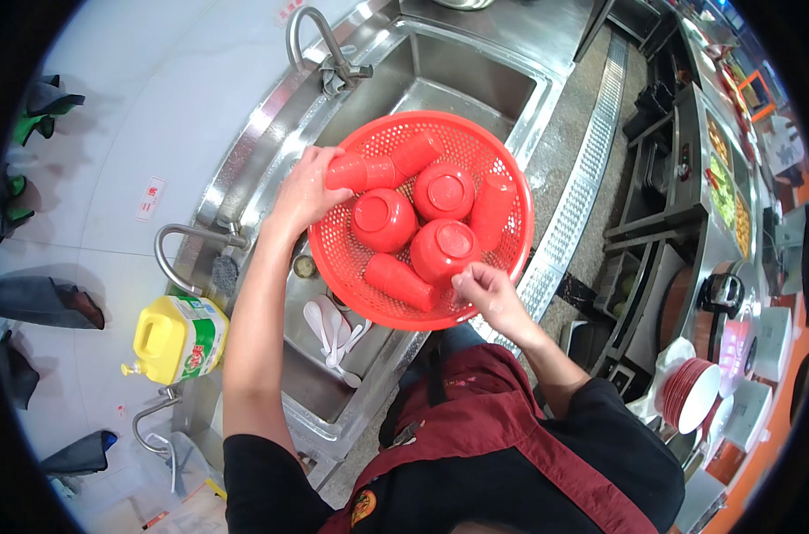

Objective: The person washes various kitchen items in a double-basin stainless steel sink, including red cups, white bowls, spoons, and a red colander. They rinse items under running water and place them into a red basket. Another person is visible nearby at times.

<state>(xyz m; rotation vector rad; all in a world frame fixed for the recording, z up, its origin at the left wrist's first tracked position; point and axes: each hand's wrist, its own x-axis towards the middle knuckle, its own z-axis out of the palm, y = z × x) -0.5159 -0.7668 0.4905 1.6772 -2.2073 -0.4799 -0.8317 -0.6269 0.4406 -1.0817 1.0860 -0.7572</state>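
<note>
A red perforated plastic basket (420,322) sits over the steel sinks in front of me. Inside it are stacks of red cups (399,282) lying on their sides and several upturned red bowls (444,190). My left hand (311,187) is at the basket's left side, its fingers against the end of a red cup stack (347,172); whether it grips the stack or the rim I cannot tell. My right hand (488,287), fingers curled, is at the near right side, by the nearest bowl (446,250). White spoons (334,330) lie in the sink below.
A steel sink basin (467,67) lies beyond the basket. Curved faucets (177,230) line the wall, with a yellow detergent jug (171,337) beside them. A metal floor drain grate (578,180) runs at right, then a counter with food trays (721,193) and stacked plates (691,397).
</note>
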